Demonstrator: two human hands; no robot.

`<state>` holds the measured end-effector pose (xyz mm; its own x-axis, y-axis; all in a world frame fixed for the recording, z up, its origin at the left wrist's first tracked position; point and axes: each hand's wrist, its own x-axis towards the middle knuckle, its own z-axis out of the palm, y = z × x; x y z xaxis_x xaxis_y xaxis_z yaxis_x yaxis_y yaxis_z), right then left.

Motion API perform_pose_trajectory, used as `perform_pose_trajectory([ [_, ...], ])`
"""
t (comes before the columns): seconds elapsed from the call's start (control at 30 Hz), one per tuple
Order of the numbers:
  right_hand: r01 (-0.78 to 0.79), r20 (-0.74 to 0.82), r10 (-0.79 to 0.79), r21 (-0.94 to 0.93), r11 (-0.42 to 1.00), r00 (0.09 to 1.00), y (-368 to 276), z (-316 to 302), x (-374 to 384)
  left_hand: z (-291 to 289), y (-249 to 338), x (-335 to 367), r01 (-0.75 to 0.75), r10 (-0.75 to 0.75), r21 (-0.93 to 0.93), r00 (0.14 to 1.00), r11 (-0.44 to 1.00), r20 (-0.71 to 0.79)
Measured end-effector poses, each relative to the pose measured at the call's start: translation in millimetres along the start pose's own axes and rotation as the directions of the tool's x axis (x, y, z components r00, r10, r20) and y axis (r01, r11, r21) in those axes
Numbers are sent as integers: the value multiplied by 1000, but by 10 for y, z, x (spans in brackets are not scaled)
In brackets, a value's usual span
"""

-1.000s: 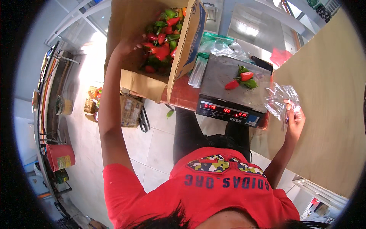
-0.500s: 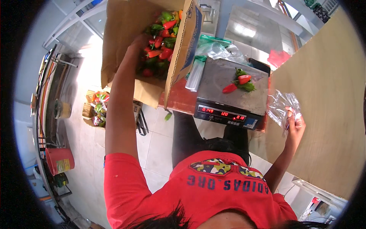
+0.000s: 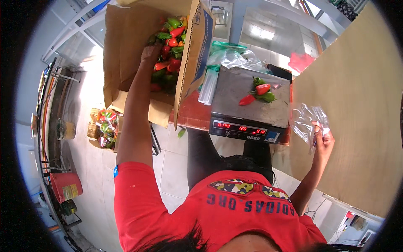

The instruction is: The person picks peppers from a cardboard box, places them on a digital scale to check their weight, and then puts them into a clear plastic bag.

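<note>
Seen from the scale (image 3: 231,84), the box (image 3: 121,54) sits at 10 o'clock, with red, green and orange peppers (image 3: 173,52) heaped inside; the left hand (image 3: 152,52) reaches into it at the heap's 9 o'clock edge, fingers hidden, so I cannot tell whether it grips anything; the right hand (image 3: 322,140), at 4 o'clock, pinches a clear bag (image 3: 308,119), which hangs toward the scale's near corner; on the scale lies a small pile (image 3: 262,89) of red and green peppers, one red pepper pointing to 8 o'clock; the scale's display glows red; beneath is the red-brown worktop (image 3: 192,112); spare bags (image 3: 228,56) lie at 11 o'clock; on the floor, a carton (image 3: 93,130) of bagged peppers stands between 8 and 9, a loose green pepper (image 3: 181,132) at 8.
</note>
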<state>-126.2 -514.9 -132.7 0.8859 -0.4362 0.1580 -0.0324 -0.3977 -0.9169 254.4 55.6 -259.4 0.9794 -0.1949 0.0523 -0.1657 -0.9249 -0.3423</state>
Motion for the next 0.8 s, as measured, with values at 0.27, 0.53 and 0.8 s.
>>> perform_pose_trajectory([
  [0.27, -5, -13, 5, 29, 1000, 1000, -56, 121, 5, -556, -233, -286, -12, 50, -198, 981, 980, 189],
  [0.53, -24, 71, 22, 26, 999, 997, -107, 182, 9, -958, -575, -463, 234, 10, -232, 682, 944, 731],
  [0.8, -9, 19, 8, 13, 1000, 1000, -112, 146, -10, -402, -548, -251, 222, -19, -283, 816, 933, 578],
])
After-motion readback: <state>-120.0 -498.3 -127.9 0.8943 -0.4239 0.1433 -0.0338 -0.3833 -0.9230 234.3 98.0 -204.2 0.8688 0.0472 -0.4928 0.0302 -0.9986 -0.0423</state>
